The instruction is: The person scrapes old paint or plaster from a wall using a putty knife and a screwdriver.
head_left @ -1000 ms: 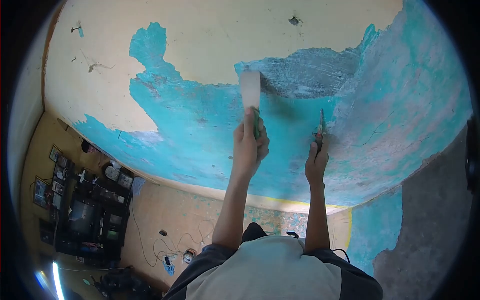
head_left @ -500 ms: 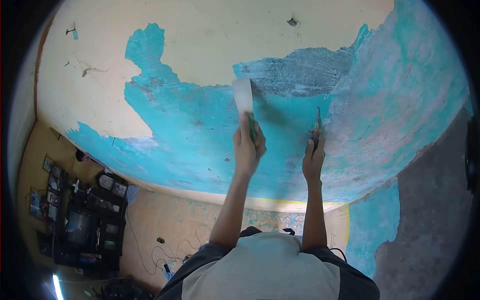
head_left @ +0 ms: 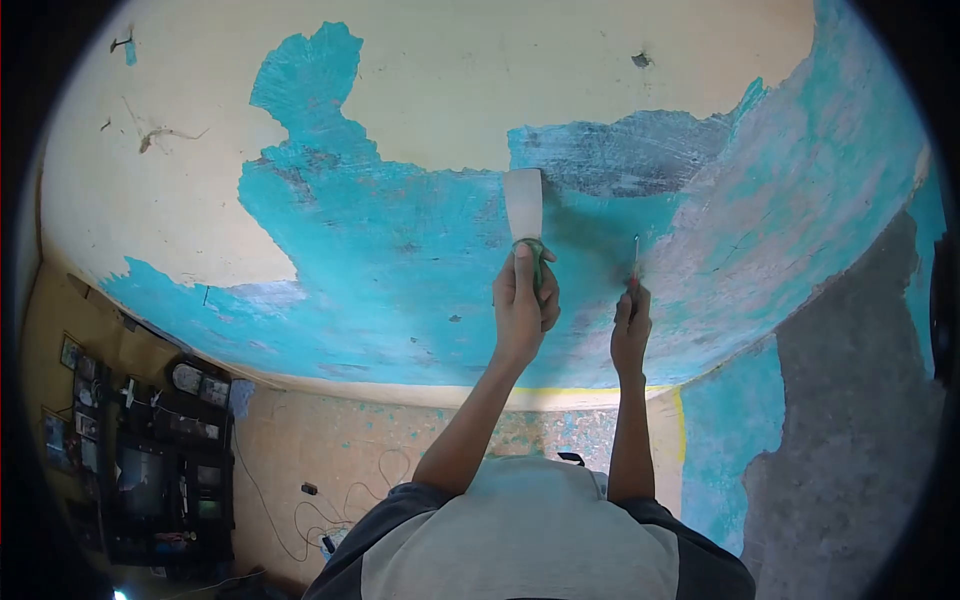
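My left hand (head_left: 522, 310) is closed around the green handle of a putty knife (head_left: 524, 205). Its broad pale blade points up the wall, its top edge at the border between cream paint (head_left: 440, 90) and turquoise paint (head_left: 400, 250), just below left of a bare grey patch (head_left: 630, 155). Lower and to the right, my right hand (head_left: 630, 330) grips a slim tool with a reddish handle and thin metal tip (head_left: 637, 250); its exact kind I cannot tell. That tip overlaps the turquoise surface, near the shadow of the left hand and knife.
A dark cabinet (head_left: 170, 465) with framed pictures and a screen stands at lower left. Cables (head_left: 300, 525) and paint flakes (head_left: 490, 425) lie on the floor below. Bare grey wall (head_left: 840, 400) shows at right. A small hole (head_left: 641, 60) marks the cream paint.
The view has shifted, moving the wall rightward in the middle. My left hand and putty knife stay near the same paint border, the blade turned flatter. My right hand's tool sits slightly lower.
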`<state>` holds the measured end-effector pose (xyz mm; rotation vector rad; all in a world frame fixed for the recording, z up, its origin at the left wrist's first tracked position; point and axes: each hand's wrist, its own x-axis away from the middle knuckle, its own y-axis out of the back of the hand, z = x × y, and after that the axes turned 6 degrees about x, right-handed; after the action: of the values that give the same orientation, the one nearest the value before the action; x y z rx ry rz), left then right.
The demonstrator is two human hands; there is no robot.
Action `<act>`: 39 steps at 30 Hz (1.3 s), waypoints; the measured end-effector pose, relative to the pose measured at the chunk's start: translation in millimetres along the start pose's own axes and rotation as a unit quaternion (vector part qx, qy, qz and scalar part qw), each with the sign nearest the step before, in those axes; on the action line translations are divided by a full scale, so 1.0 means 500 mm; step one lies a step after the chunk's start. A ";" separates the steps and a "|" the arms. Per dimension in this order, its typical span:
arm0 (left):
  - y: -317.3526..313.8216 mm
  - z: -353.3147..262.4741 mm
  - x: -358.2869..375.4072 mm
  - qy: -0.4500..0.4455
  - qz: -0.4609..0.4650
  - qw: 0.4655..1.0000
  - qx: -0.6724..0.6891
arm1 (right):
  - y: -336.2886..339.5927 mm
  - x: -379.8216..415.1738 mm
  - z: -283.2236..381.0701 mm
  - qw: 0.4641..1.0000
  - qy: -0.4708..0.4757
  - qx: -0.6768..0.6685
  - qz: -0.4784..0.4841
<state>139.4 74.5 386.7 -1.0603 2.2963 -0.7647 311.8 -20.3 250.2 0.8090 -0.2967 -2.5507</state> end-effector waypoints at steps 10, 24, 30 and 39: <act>0.047 0.001 0.016 0.042 -0.048 0.997 -0.045 | -0.012 0.192 -0.047 0.984 -0.138 -0.073 0.087; 0.043 -0.017 0.014 0.075 -0.022 0.997 -0.019 | -0.065 0.202 0.056 0.963 -0.153 -0.144 0.168; 0.006 -0.051 -0.006 0.059 0.023 0.998 0.014 | -0.069 0.177 0.089 0.961 -0.117 -0.173 0.180; 0.028 -0.041 0.003 0.046 -0.012 0.998 -0.028 | -0.075 0.193 0.067 0.956 -0.141 -0.177 0.189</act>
<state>118.3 86.5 391.6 -1.1006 2.3984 -0.7785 208.8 -30.9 217.4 0.2244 -0.0660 -2.2537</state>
